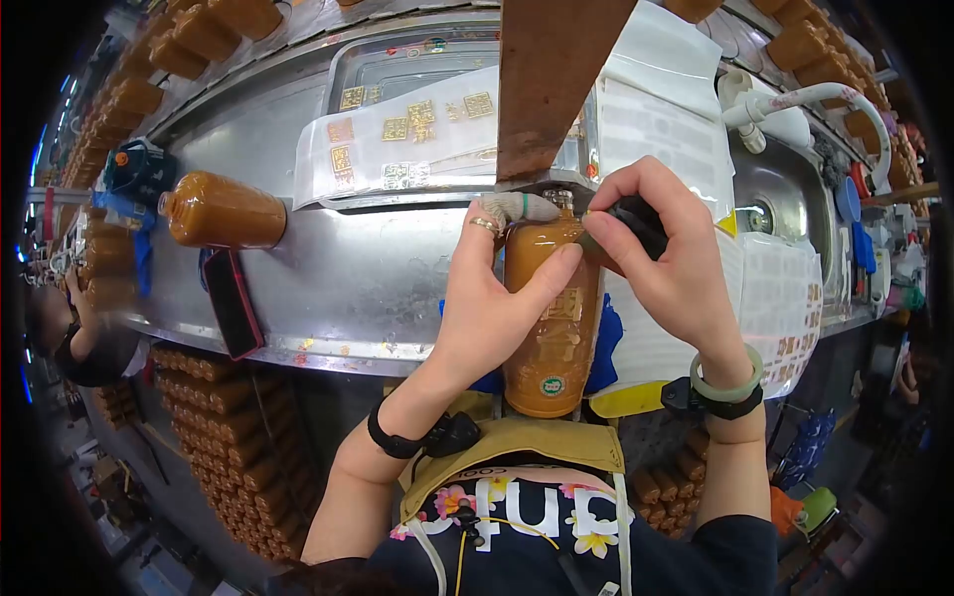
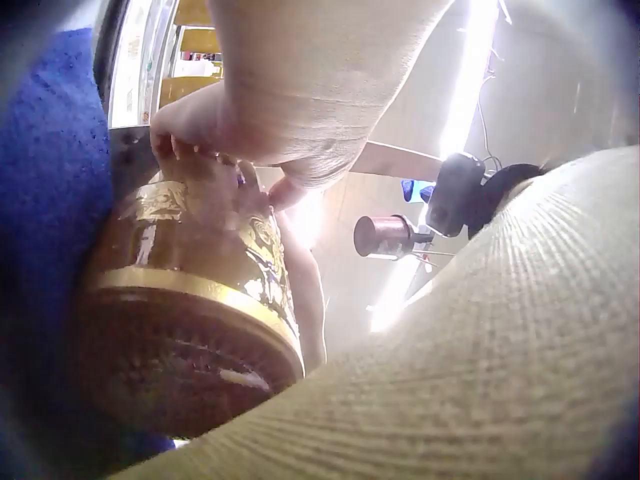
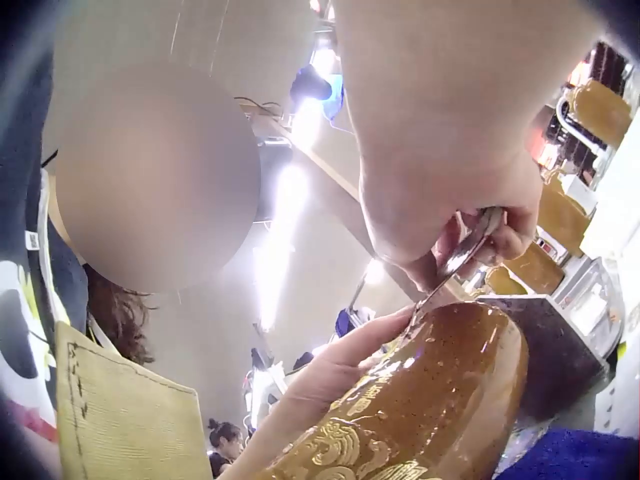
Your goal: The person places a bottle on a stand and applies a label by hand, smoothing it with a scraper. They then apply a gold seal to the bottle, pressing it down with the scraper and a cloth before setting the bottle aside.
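Note:
A glossy brown bottle [image 1: 545, 372] with gold lettering and a small green emblem lies in front of the person, its neck pointing away, over blue cloth [image 1: 606, 343]. The left hand [image 1: 487, 313] holds it round the shoulder, thumb along the upper side and fingers by the neck. Knitted covers [image 1: 522, 207] wrap some of those fingers. Between thumb and fingers, the right hand [image 1: 676, 263] pinches a thin flat tool [image 3: 462, 262]; its edge meets the bottle's shoulder beside the left thumb. In the head view the right hand partly hides this dark tool.
Left on the metal bench are another brown bottle [image 1: 229, 211] on its side and a phone [image 1: 232, 303]. A sheet of gold stickers [image 1: 447, 149] lies behind. A wooden post [image 1: 556, 79] rises just beyond the neck; a sink [image 1: 780, 184] with a white faucet [image 1: 825, 94] stands right.

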Demonstrator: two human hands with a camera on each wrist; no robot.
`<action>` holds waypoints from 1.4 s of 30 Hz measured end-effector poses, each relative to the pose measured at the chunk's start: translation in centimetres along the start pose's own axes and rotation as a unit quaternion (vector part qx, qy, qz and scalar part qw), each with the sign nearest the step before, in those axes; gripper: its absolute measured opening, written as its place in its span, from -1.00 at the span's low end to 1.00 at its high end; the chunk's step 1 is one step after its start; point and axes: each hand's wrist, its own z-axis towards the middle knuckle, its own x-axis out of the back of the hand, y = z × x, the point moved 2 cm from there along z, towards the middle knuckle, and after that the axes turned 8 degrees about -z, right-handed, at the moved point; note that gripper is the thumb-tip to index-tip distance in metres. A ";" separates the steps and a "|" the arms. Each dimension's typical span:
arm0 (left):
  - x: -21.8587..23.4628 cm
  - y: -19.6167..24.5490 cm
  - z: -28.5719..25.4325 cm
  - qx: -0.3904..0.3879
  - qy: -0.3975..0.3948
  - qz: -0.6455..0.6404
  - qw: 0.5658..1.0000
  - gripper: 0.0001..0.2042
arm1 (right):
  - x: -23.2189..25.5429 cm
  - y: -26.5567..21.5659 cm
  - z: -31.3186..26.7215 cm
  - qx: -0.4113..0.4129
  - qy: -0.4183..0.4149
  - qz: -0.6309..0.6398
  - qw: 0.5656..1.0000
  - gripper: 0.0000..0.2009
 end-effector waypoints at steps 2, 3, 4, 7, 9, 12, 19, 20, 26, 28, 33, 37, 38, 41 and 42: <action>-0.1 0.0 -0.1 0.018 0.002 -0.014 1.000 -0.62 | -0.3 0.5 -0.1 -0.050 0.019 0.045 0.998 -0.89; -0.1 0.0 -0.1 0.035 0.005 -0.028 0.999 -0.63 | -0.4 0.7 -0.3 -0.050 0.019 0.045 0.998 -0.89; -0.2 0.1 -0.1 0.036 0.005 -0.028 0.999 -0.63 | -0.6 0.9 -0.6 -0.085 0.033 0.087 0.992 -0.86; -0.4 0.3 -0.1 0.063 0.021 -0.085 0.994 -0.67 | -0.6 0.6 -1.7 -0.135 0.018 0.131 0.982 -0.79; -0.2 0.5 -0.1 0.066 0.026 -0.113 0.991 -0.71 | -1.4 0.5 -2.6 -0.152 0.000 0.170 0.974 -0.70; -0.2 -0.4 -0.1 -0.003 0.013 -0.039 0.999 -0.74 | -3.1 1.4 -3.3 -0.179 -0.003 0.214 0.960 -0.71; 0.1 -0.6 -0.1 -0.029 0.002 0.010 1.000 -0.77 | -3.4 1.4 -3.5 -0.188 0.002 0.261 0.947 -0.73; 0.1 -0.5 -0.1 -0.029 0.000 0.008 1.000 -0.78 | -3.5 1.5 -3.5 -0.187 0.002 0.261 0.947 -0.73; -0.3 -0.3 0.0 -0.007 0.006 -0.021 1.000 -0.78 | -3.5 1.6 -3.6 -0.187 0.004 0.260 0.947 -0.72; -0.3 -0.3 0.0 -0.015 0.002 -0.011 1.000 -0.77 | -3.4 1.6 -3.6 -0.203 -0.004 0.270 0.941 -0.72; -0.1 -0.1 0.1 -0.035 -0.008 0.021 0.999 -0.75 | -3.2 1.9 -3.5 -0.179 -0.013 0.223 0.958 -0.72; 0.1 -0.2 0.0 -0.038 -0.014 0.022 0.999 -0.75 | -1.5 0.9 -2.4 -0.187 0.033 0.229 0.955 -0.73; 0.1 0.0 -0.1 -0.028 -0.011 0.004 1.000 -0.74 | -1.2 0.8 -1.9 -0.186 0.032 0.229 0.955 -0.73; 0.2 0.3 -0.4 -0.011 -0.004 -0.054 0.998 -0.68 | 1.0 -1.3 -0.6 0.045 0.105 -0.059 0.992 -0.74; 0.3 0.3 -0.5 -0.001 0.003 -0.091 0.996 -0.64 | 1.4 -2.0 -0.3 0.046 0.105 -0.060 0.992 -0.74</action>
